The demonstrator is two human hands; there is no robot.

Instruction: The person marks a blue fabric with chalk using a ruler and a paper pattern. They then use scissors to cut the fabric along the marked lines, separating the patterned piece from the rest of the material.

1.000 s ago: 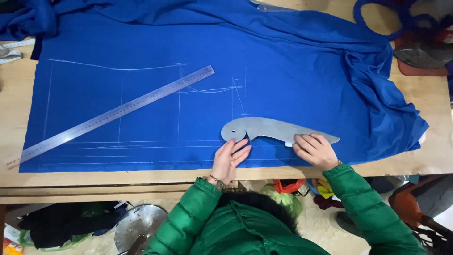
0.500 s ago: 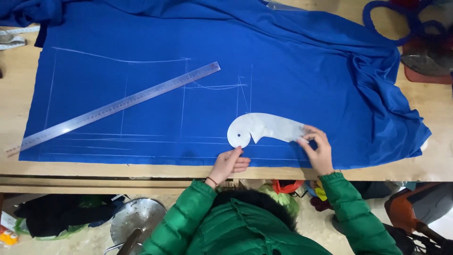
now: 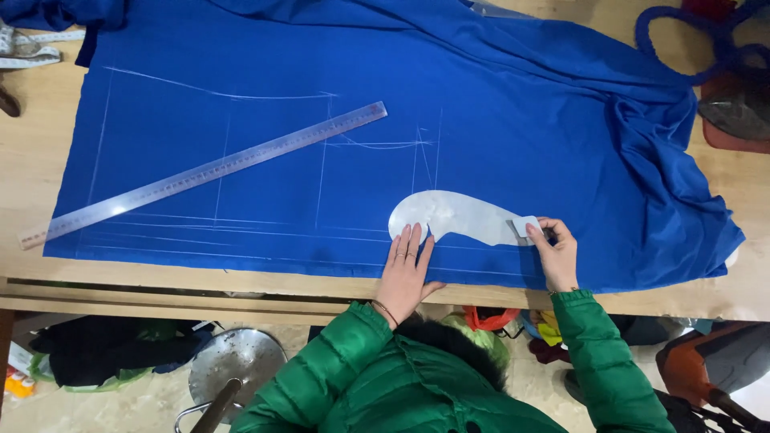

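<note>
Blue fabric (image 3: 497, 120) covers most of the table (image 3: 32, 152), chalk lines drawn across it, its near edge lying just inside the table's front edge. A pale curved template (image 3: 453, 216) rests flat on the cloth near that edge. The left hand (image 3: 407, 269) lies open, fingers spread, pressing the cloth at the template's rounded end. The right hand (image 3: 553, 248) pinches the template's narrow tail in a closed grip, possibly with a bit of chalk, though that is hard to make out. A long metal ruler (image 3: 204, 172) lies slanted to the left, well apart, with smooth cloth between.
</note>
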